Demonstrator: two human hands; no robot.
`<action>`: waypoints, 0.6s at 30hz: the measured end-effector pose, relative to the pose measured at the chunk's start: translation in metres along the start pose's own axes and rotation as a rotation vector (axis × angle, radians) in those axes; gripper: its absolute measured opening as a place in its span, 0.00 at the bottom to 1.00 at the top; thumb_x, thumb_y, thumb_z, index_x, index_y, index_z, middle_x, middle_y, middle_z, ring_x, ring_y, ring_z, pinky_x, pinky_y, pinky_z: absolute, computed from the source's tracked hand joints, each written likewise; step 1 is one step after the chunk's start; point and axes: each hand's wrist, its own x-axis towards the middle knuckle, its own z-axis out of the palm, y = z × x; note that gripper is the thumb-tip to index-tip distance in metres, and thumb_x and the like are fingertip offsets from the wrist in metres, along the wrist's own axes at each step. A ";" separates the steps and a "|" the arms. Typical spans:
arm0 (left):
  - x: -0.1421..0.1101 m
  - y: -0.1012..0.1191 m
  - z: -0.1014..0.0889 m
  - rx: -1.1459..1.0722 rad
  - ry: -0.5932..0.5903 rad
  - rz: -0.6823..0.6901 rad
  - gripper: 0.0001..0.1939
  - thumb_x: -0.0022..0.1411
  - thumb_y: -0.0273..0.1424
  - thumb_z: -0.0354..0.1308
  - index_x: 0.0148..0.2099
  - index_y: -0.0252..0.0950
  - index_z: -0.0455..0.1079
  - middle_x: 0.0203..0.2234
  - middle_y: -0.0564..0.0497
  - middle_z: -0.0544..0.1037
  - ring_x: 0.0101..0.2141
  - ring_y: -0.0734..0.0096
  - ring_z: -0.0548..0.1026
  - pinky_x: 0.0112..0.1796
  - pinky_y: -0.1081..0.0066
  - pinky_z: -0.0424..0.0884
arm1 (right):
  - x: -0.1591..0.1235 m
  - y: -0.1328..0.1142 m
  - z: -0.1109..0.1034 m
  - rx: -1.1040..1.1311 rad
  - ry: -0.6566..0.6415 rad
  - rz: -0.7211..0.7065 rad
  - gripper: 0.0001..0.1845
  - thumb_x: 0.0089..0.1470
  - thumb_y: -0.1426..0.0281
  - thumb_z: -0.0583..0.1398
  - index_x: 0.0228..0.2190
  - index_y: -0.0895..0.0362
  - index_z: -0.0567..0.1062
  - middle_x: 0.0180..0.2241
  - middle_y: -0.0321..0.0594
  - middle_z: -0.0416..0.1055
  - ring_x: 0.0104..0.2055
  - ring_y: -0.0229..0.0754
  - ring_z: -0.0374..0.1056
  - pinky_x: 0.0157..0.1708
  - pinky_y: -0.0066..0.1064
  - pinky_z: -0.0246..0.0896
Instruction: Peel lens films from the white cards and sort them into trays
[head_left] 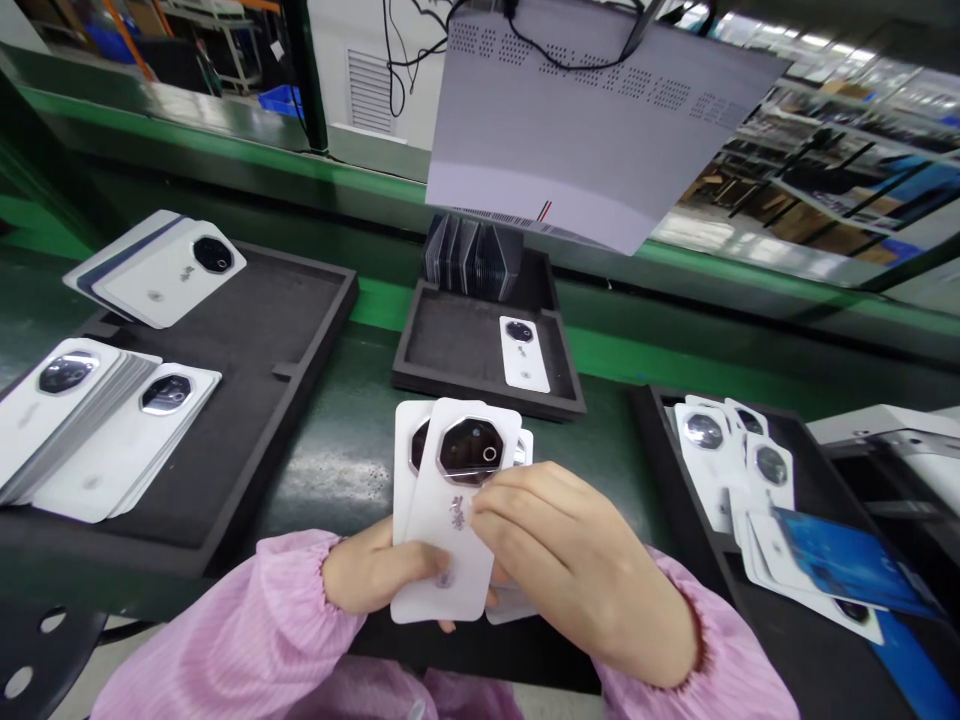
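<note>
A small fanned stack of white phone back covers (457, 500), each with a dark octagonal camera ring, is held low in the middle of the view. My left hand (375, 575) grips the stack from below and behind, fingers wrapped round its lower edge. My right hand (570, 565) is closed on the front cover, thumb and fingers pinching its right side near the printed logo. Both arms wear pink sleeves.
A black tray (300, 330) at left holds stacks of white covers (97, 430). A smaller black tray (465, 350) ahead holds one cover (523, 352) and upright dark pieces. At right, another tray (825, 600) carries more covers and blue film (847, 565). A grey panel (600, 130) hangs overhead.
</note>
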 end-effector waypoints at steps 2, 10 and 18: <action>0.000 0.002 0.002 -0.010 -0.036 0.011 0.10 0.55 0.26 0.54 0.36 0.31 0.76 0.25 0.47 0.80 0.22 0.70 0.76 0.22 0.76 0.71 | 0.000 0.000 0.000 0.004 -0.003 -0.001 0.11 0.57 0.75 0.52 0.29 0.63 0.73 0.30 0.45 0.73 0.36 0.44 0.65 0.33 0.36 0.61; -0.001 0.004 0.004 -0.058 -0.091 -0.004 0.12 0.54 0.24 0.52 0.39 0.32 0.75 0.28 0.47 0.80 0.22 0.70 0.76 0.19 0.77 0.69 | 0.000 -0.001 0.000 0.021 0.009 -0.007 0.09 0.57 0.74 0.54 0.30 0.63 0.73 0.29 0.46 0.73 0.36 0.45 0.67 0.32 0.36 0.63; -0.002 0.008 0.005 -0.053 -0.152 -0.021 0.14 0.56 0.26 0.51 0.43 0.32 0.73 0.31 0.46 0.79 0.26 0.69 0.76 0.20 0.77 0.70 | -0.001 -0.001 0.000 0.005 0.003 0.002 0.12 0.58 0.75 0.52 0.29 0.62 0.74 0.30 0.45 0.73 0.36 0.44 0.67 0.32 0.36 0.64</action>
